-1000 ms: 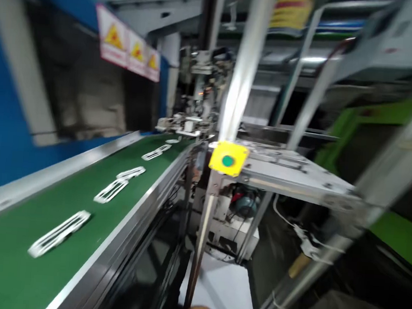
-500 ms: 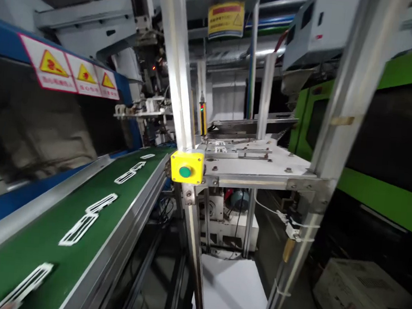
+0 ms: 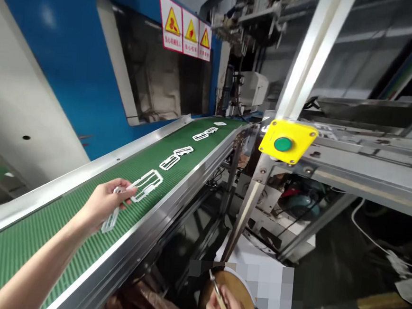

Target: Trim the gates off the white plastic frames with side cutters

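Note:
My left hand [image 3: 112, 197] reaches over the green conveyor belt, thumb and fingers pinched on a white plastic frame [image 3: 150, 184] with long slots. A second white frame [image 3: 109, 221] hangs below the same hand, partly covered by the fingers; whether it is gripped or lies on the belt I cannot tell. Farther up the belt lie more white frames [image 3: 170, 162], some touching one another. At the bottom, my right hand [image 3: 227, 308] is closed around a slim tool [image 3: 220, 298] with a pale handle and a thin metal tip. It is above a round brown surface [image 3: 241, 287].
The green belt [image 3: 87, 250] runs away between metal side rails [image 3: 157, 229]. A blue machine [image 3: 71, 58] stands along its left side. On the right, a metal post [image 3: 305, 67] carries a yellow box with a green button [image 3: 283, 144]. White sheeting [image 3: 271, 274] lies low behind the round surface.
My view has swung left and down. The left hand, barely visible before at the lower left corner, now shows fully with the frame. My right hand and its tool have come into view.

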Available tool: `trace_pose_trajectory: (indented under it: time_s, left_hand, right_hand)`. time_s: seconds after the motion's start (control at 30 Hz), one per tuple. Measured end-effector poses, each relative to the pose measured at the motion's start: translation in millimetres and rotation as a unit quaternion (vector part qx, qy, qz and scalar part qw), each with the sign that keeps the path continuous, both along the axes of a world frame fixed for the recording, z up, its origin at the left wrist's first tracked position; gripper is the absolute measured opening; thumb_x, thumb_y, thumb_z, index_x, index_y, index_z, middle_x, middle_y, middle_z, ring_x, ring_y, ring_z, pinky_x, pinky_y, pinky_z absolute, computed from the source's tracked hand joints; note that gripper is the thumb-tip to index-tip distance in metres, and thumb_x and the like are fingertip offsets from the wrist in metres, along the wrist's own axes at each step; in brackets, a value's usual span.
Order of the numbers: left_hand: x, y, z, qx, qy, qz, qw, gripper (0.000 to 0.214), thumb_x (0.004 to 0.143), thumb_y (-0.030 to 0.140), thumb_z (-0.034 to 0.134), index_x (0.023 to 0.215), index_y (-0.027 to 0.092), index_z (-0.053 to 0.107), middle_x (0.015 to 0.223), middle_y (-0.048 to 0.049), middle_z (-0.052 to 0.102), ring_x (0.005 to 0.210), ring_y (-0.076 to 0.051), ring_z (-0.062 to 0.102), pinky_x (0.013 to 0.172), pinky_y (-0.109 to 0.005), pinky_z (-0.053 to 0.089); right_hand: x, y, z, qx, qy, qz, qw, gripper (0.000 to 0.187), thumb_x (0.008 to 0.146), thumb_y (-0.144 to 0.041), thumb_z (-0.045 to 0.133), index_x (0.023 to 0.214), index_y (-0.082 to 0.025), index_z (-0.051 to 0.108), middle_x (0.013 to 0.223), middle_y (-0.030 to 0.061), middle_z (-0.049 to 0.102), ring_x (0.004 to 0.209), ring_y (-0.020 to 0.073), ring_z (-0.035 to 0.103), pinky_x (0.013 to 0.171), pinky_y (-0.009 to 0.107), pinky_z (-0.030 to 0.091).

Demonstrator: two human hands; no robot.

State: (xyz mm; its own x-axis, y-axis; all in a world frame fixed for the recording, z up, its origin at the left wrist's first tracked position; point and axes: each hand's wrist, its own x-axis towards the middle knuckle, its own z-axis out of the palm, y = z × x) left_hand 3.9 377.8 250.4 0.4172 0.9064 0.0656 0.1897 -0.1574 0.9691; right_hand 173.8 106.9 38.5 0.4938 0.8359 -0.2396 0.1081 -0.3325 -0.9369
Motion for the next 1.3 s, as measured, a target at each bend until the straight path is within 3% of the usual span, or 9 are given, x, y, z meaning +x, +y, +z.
trace_pose_trajectory:
  time_s: [0.1,0.17,0.33,0.47,0.63,0.83,1.03,1.13,1.3]
  left_hand:
    - [-6.7,-51.5,9.1,-0.064,-0.011,-0.047,0.997,0.026,0.067,0.035,0.075,0.080,0.015,0.065,0.057,-0.0017,0.059,0.047,-0.012,0.053,0.041,-0.016,0.040]
    - [-9.2,-85.0,4.7,-0.115,0.016,-0.050,0.992,0.028,0.068,0.039,0.073,0.082,0.016,0.064,0.054,0.0000,0.056,0.044,-0.012,0.050,0.039,-0.016,0.038]
    - [-9.1,-137.2,-40.0,-0.186,0.052,-0.076,0.978,0.029,0.071,0.044,0.069,0.082,0.018,0.063,0.054,0.0014,0.054,0.045,-0.010,0.047,0.041,-0.016,0.035]
    - [-11.2,-152.8,-76.8,-0.245,0.017,-0.076,0.966,0.030,0.071,0.046,0.069,0.079,0.017,0.063,0.052,0.0017,0.051,0.042,-0.009,0.042,0.038,-0.017,0.031]
    - [-18.0,-165.1,-107.0,-0.322,-0.083,-0.040,0.942,0.026,0.072,0.036,0.071,0.087,0.017,0.062,0.061,0.0014,0.054,0.051,-0.010,0.047,0.045,-0.016,0.036]
    - [-9.4,-177.6,-141.0,-0.378,-0.185,-0.009,0.907,0.024,0.072,0.031,0.073,0.087,0.016,0.060,0.064,0.0017,0.055,0.054,-0.008,0.048,0.052,-0.015,0.040]
    - [13.7,-189.3,-153.5,-0.415,-0.209,-0.042,0.884,0.021,0.074,0.031,0.071,0.081,0.015,0.059,0.062,-0.0002,0.058,0.054,-0.008,0.050,0.054,-0.016,0.043]
    - [21.0,-195.3,-158.1,-0.382,-0.189,-0.024,0.904,0.021,0.075,0.034,0.070,0.078,0.016,0.059,0.066,-0.0008,0.061,0.055,-0.009,0.052,0.054,-0.017,0.043]
    - [23.9,-189.0,-153.0,-0.302,-0.125,-0.094,0.940,0.025,0.080,0.041,0.062,0.085,0.017,0.061,0.068,0.0003,0.057,0.057,-0.012,0.051,0.055,-0.021,0.043]
  right_hand:
    - [9.7,11.7,39.1,0.075,-0.018,0.059,0.995,0.023,0.076,-0.043,0.059,0.078,-0.020,0.052,0.072,0.0022,0.055,0.067,0.0170,0.054,0.065,0.029,0.045]
    - [14.1,22.0,64.9,0.121,0.017,0.076,0.990,0.025,0.079,-0.042,0.058,0.080,-0.018,0.051,0.073,0.0014,0.054,0.065,0.0135,0.051,0.063,0.027,0.043]
    - [16.7,46.2,98.5,0.232,0.146,0.126,0.953,0.022,0.082,-0.036,0.059,0.086,-0.018,0.049,0.075,-0.0001,0.054,0.063,0.0099,0.053,0.062,0.024,0.044]
    - [13.7,50.3,98.3,0.220,0.178,0.176,0.943,0.020,0.079,-0.030,0.064,0.086,-0.018,0.049,0.073,0.0000,0.055,0.068,0.0117,0.056,0.061,0.023,0.045]
    - [11.8,46.5,89.2,0.230,0.205,0.173,0.936,0.019,0.084,-0.033,0.058,0.083,-0.017,0.048,0.073,0.0010,0.057,0.063,0.0106,0.055,0.060,0.024,0.045]
    - [7.2,38.5,79.9,0.220,0.226,0.188,0.930,0.024,0.078,-0.026,0.066,0.089,-0.018,0.047,0.084,0.0029,0.059,0.070,0.0116,0.057,0.069,0.028,0.047]
    - [2.6,33.9,78.1,0.243,0.145,0.145,0.948,0.020,0.079,-0.024,0.064,0.088,-0.017,0.047,0.085,0.0016,0.054,0.073,0.0104,0.051,0.069,0.025,0.043]
    - [4.3,33.6,77.8,0.230,0.065,0.098,0.966,0.019,0.080,-0.024,0.062,0.090,-0.018,0.047,0.082,0.0002,0.052,0.072,0.0103,0.050,0.068,0.024,0.042]
    - [18.2,35.1,82.6,0.216,-0.015,0.065,0.974,0.014,0.082,-0.025,0.057,0.087,-0.018,0.046,0.074,-0.0020,0.047,0.063,0.0087,0.044,0.059,0.022,0.039]
